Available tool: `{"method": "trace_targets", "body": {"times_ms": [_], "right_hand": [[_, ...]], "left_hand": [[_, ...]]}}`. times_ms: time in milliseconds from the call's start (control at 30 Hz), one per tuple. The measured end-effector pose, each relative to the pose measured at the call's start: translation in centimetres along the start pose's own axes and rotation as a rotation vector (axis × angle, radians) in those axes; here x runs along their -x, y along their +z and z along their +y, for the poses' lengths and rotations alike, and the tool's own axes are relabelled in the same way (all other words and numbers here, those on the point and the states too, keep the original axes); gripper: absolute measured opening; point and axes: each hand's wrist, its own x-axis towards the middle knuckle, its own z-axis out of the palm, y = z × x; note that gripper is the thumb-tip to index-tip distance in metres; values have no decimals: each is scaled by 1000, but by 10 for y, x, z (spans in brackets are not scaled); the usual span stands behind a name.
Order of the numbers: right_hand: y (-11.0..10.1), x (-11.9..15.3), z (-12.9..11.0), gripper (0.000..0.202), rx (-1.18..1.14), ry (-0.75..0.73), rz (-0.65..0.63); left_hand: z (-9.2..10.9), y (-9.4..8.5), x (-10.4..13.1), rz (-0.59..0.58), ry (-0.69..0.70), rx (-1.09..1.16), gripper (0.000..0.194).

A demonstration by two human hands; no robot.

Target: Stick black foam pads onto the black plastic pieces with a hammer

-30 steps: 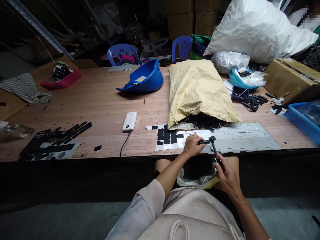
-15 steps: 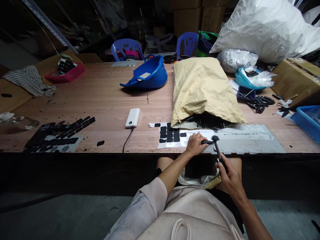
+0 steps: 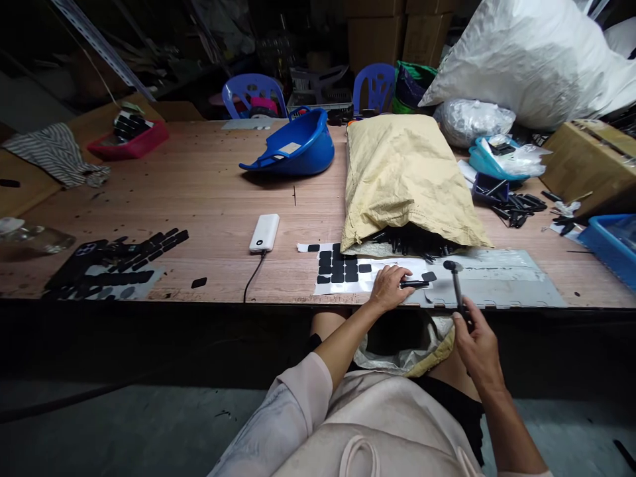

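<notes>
My left hand (image 3: 391, 286) rests at the table's front edge, its fingers closed on a slim black pen-like piece (image 3: 418, 284) lying flat. Just beyond that piece is a small black square (image 3: 428, 276). In my right hand (image 3: 477, 344) is a small hammer (image 3: 456, 283), gripped by its handle, its head raised to the right of the piece and apart from it. A white sheet (image 3: 370, 285) with rows of black rounded squares lies left of and under my left hand. Beneath the hammer head stretches a grey metal plate (image 3: 511, 281).
A yellowish sack (image 3: 405, 175) spills black pieces towards the plate. The table also holds a white power bank (image 3: 265, 232) with a cable, a blue scoop-shaped basin (image 3: 303, 146), black parts (image 3: 521, 207) and a blue tray (image 3: 611, 235). An open bag (image 3: 397, 358) sits between the legs.
My right hand has swung the hammer to the right, off the end of the black piece, uncovering the black square there. My left hand stays nearly in place on the piece.
</notes>
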Motion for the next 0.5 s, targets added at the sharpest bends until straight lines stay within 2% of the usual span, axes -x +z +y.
{"method": "trace_targets", "body": {"times_ms": [100,200,500], "right_hand": [[-13,-21,12,71,151,87,63],[-15,-33,25,75,256,137,59],[-8,-32,36,73,315,72,61]], "left_hand": [[-1,2,0,-5,10,-15,20],[-3,2,0,-20,31,-8,14],[-3,-1,2,-25,29,-27,17]]}}
